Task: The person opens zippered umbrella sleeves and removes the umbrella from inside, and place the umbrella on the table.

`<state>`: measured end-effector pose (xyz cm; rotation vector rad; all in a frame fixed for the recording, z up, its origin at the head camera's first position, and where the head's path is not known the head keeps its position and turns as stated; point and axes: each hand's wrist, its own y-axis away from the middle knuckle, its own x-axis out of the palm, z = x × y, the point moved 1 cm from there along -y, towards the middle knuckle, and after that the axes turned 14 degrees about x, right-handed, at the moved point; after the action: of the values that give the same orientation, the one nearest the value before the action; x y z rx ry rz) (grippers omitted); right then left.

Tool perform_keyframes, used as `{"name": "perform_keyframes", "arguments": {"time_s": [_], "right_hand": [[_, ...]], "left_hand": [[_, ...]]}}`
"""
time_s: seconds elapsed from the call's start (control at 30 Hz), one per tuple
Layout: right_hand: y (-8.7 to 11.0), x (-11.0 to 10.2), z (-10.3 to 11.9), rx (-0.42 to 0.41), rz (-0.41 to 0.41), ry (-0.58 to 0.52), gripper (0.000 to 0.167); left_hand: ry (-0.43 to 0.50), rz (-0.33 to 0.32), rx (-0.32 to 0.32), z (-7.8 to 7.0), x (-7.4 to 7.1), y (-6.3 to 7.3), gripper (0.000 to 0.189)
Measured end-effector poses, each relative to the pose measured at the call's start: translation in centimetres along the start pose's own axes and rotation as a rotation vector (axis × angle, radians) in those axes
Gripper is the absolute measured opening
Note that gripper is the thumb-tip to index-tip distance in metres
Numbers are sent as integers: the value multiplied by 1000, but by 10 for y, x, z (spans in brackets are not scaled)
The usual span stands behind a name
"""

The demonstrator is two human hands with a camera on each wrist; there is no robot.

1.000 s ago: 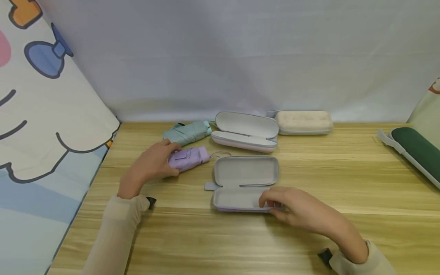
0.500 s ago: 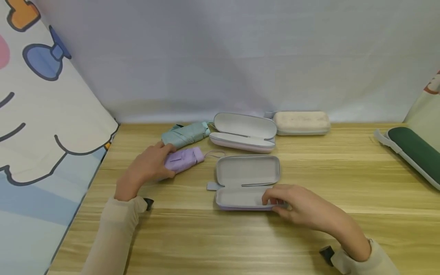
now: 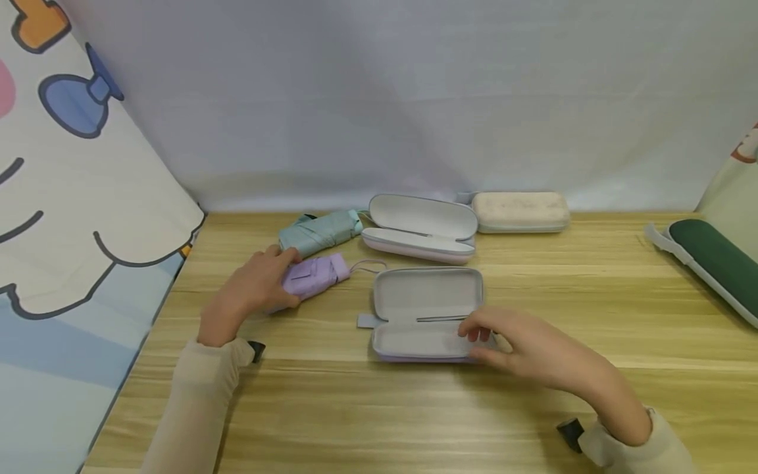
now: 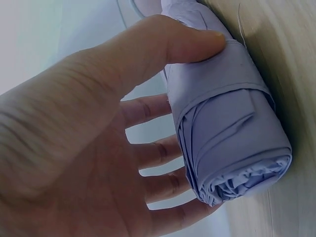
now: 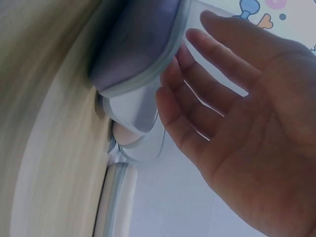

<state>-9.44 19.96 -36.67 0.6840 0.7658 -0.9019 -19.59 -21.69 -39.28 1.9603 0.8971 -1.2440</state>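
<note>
A folded purple umbrella lies on the table with its wrist loop to the right. My left hand grips its left end, thumb on one side and fingers on the other, as the left wrist view shows. An unzipped purple case with a pale grey lining lies flat in the middle, its lid folded back. Over the right end of its lower half hovers my right hand, fingers loosely bent and thumb apart. In the right wrist view those fingers are beside the case's rim, pinching nothing; whether they touch it I cannot tell.
Behind the purple umbrella lies a folded teal umbrella, close to an open pinkish case. A closed cream case stands at the back by the white curtain. At the far right is a green case.
My right hand has let go of the case's front edge and moved slightly right, its fingers spreading. The case has shifted a little right. My left hand and the purple umbrella have slid slightly left.
</note>
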Motion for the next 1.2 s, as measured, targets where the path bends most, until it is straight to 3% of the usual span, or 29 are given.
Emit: {"name": "perform_keyframes", "arguments": {"time_s": [0.17,0.37,0.53,0.8,0.9,0.97,1.07,1.2], "right_hand": [[-5,-16,-10,59,-19,-54,21],[-21,-34,-31,-1,-145,-20,28],[-37,-50,-47,29,-222,34,35],[-62,-79,-77,114,-232,109,48],[-71,-87,-89,141,-220,134,52],[-77,-91,-96,149,-211,161,54],[-85,-97,-105,160,-206,203,58],[-94,-102,-112,199,-175,259,65]], "left_hand": [[1,8,-13,-3,-1,3,67],[-58,14,-47,-9,1,13,71],[-170,-25,-56,-15,9,21,68],[-263,-104,-60,-30,19,30,64],[-291,-179,-16,-43,22,32,58],[-324,-227,46,-53,25,32,54],[-329,-278,166,-71,29,31,52],[-218,-271,374,-95,35,27,49]]}}
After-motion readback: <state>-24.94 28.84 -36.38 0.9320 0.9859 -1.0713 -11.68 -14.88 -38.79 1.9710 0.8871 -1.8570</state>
